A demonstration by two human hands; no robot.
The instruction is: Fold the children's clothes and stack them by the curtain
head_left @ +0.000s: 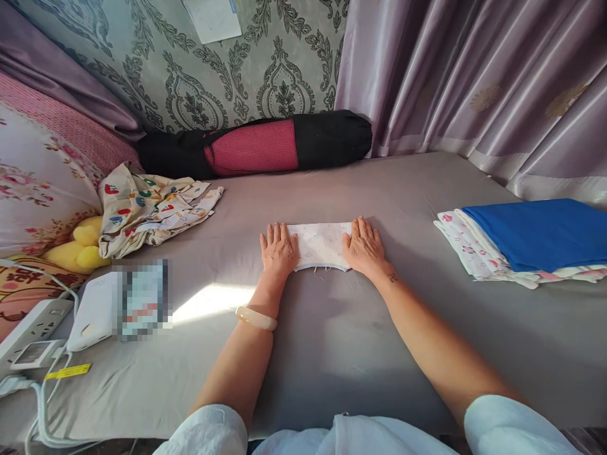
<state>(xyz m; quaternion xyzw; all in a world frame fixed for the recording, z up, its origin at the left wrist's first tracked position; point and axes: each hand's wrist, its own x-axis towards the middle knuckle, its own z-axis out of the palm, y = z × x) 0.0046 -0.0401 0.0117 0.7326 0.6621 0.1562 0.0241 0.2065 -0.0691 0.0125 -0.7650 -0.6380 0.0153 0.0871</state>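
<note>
A small white piece of printed cloth with a light blue curved lower edge lies flat on the grey sheet. Several loose threads hang from that edge. My left hand rests flat on its left end, fingers stretched out and pointing away from me. On the right end lies my right hand, also flat, with its fingers extended. Neither hand grips the cloth; both press down on it from above. Whether the cloth is a finished garment cannot be made out.
Folded cloths topped by a blue one lie at the right. A patterned crumpled cloth, a white power bank and a power strip with cables are at the left. A black-and-red rolled bag lies along the wall.
</note>
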